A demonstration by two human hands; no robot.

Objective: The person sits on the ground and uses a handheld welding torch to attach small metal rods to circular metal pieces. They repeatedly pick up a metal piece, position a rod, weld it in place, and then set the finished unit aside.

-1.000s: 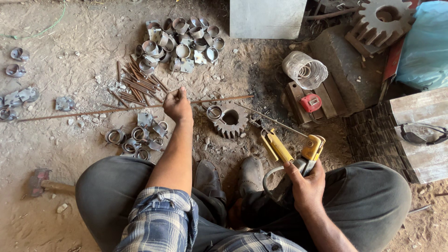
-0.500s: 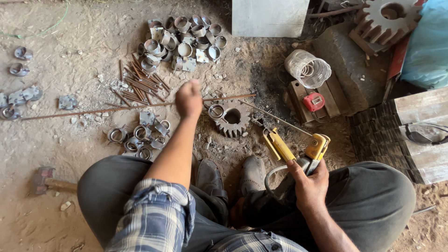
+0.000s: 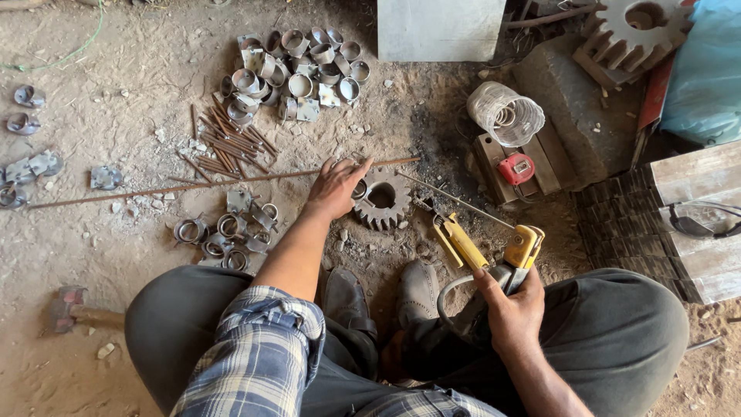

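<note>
While my right hand (image 3: pixel 513 309) grips the yellow electrode holder (image 3: pixel 494 247), my left hand (image 3: pixel 336 188) lies open beside the gear (image 3: pixel 382 198), seemingly touching the long rod (image 3: pixel 193 185); no weld visible yet.

A hammer (image 3: pixel 73 309) lies left; metal rings (image 3: pixel 301 66) heap beyond rusty rods (image 3: pixel 228 147).

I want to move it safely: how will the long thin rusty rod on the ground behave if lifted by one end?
The rod looks very thin for its length, so it would probably sag and wobble. Being round, it may roll on the dirt. Its rusty surface likely gives fair grip.
</note>
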